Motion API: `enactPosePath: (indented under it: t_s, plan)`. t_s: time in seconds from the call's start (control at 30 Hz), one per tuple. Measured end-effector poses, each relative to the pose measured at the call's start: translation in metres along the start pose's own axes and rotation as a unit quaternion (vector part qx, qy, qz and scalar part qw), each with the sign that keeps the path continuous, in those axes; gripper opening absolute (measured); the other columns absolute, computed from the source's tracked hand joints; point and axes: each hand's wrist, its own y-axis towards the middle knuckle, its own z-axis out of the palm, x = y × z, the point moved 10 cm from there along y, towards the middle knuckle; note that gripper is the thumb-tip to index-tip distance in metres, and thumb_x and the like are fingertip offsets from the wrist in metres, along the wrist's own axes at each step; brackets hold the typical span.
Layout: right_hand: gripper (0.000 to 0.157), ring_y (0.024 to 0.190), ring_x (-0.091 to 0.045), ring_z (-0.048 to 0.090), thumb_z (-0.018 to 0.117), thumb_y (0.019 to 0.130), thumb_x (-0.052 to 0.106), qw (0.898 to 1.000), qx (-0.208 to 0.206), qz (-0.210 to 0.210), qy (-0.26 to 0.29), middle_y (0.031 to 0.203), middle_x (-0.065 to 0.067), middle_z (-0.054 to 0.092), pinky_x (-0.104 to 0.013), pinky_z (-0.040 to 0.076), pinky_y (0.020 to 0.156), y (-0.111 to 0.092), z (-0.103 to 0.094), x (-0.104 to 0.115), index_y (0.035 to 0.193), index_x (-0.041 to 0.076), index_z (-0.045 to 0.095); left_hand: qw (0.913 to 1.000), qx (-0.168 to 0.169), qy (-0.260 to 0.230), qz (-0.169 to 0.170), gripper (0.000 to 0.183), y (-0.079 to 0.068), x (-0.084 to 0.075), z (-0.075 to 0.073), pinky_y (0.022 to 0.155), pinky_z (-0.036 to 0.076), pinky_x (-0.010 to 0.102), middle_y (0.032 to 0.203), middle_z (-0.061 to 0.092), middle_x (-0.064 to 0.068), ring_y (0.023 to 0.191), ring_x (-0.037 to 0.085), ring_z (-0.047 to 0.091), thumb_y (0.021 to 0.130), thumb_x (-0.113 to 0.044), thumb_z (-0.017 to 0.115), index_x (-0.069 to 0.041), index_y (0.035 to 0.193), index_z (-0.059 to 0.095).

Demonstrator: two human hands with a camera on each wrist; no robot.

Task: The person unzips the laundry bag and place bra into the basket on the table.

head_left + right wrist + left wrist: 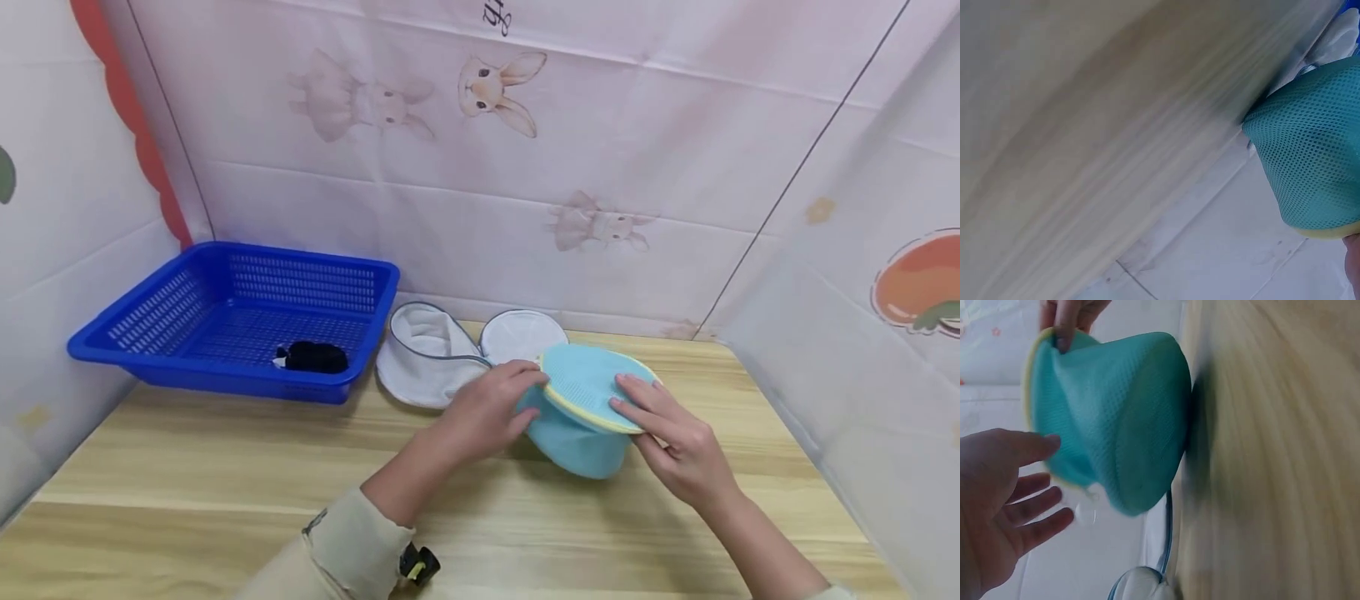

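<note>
A turquoise mesh laundry bag (581, 446) with yellow trim stands on the table, its round lid (592, 383) tilted on top. My right hand (678, 437) grips the rim at the right, fingers over the lid and thumb underneath. At the opposite edge is my left hand (495, 408); in the left wrist view its fingers (1038, 515) are spread, and its thumb overlaps the bag. The right wrist view shows the mesh side of the bag (1310, 150) and a bit of the right hand at the frame's edge. What is inside the bag is hidden.
Behind the left hand lies a white mesh bag (397, 367) with dark trim, unzipped, its round lid (522, 333) folded back. A blue plastic basket (367, 333) at the left holds a black bundle (317, 357). Printed fabric walls (465, 225) enclose the wooden table (225, 483).
</note>
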Motion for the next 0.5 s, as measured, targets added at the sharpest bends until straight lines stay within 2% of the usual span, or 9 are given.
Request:
enactPosePath:
  t_s: [0.17, 0.27, 0.37, 0.43, 0.5]
  plan:
    - [0.031, 0.131, -0.022, 0.054, 0.056, 0.102, 0.027, 1.0, 0.021, -0.009, 0.01, 0.131, -0.016, 0.064, -0.035, 0.033, 0.117, 0.008, 0.009, 0.015, 0.114, 0.004, 0.073, 0.995, -0.095, 0.014, 0.03, 0.021, -0.002, -0.004, -0.016, 0.089, 0.055, 0.028, 0.112, 0.068, 0.0, 0.109, 0.016, 0.063, 0.082, -0.008, 0.078, -0.013, 0.102, 0.074]
    - [0.031, 0.131, -0.021, 0.054, 0.055, 0.102, 0.029, 0.999, 0.045, 0.01, -0.013, 0.132, -0.013, 0.064, -0.033, 0.033, 0.117, 0.014, 0.015, 0.013, 0.117, 0.009, 0.073, 0.9903, -0.131, 0.012, 0.043, 0.017, -0.005, -0.002, -0.026, 0.086, 0.055, 0.025, 0.101, 0.068, -0.004, 0.1, 0.012, 0.064, 0.079, -0.006, 0.08, -0.013, 0.094, 0.075]
    - [0.027, 0.13, -0.023, 0.055, 0.061, 0.095, 0.013, 0.994, 0.078, 0.053, -0.053, 0.133, -0.009, 0.064, -0.027, 0.033, 0.116, 0.018, 0.02, 0.007, 0.119, 0.014, 0.072, 0.9874, -0.147, 0.006, 0.058, 0.017, -0.01, -0.001, -0.033, 0.083, 0.055, 0.025, 0.096, 0.068, -0.004, 0.093, 0.012, 0.064, 0.077, -0.005, 0.082, -0.013, 0.091, 0.075]
    - [0.037, 0.128, -0.025, 0.056, 0.064, 0.086, 0.004, 0.986, 0.104, 0.095, -0.087, 0.133, -0.007, 0.064, -0.027, 0.037, 0.112, 0.021, 0.023, 0.004, 0.121, 0.016, 0.071, 0.9854, -0.155, 0.006, 0.07, 0.017, -0.012, -0.004, -0.036, 0.082, 0.055, 0.025, 0.094, 0.068, -0.003, 0.091, 0.012, 0.064, 0.076, -0.006, 0.083, -0.013, 0.089, 0.075]
    - [0.045, 0.128, -0.027, 0.056, 0.066, 0.08, 0.001, 0.975, 0.13, 0.145, -0.11, 0.135, -0.005, 0.062, -0.031, 0.043, 0.108, 0.025, 0.025, 0.002, 0.123, 0.016, 0.07, 0.9831, -0.162, 0.012, 0.084, 0.016, -0.014, -0.009, -0.038, 0.082, 0.054, 0.026, 0.092, 0.067, -0.003, 0.089, 0.013, 0.063, 0.076, -0.007, 0.083, -0.013, 0.088, 0.075]
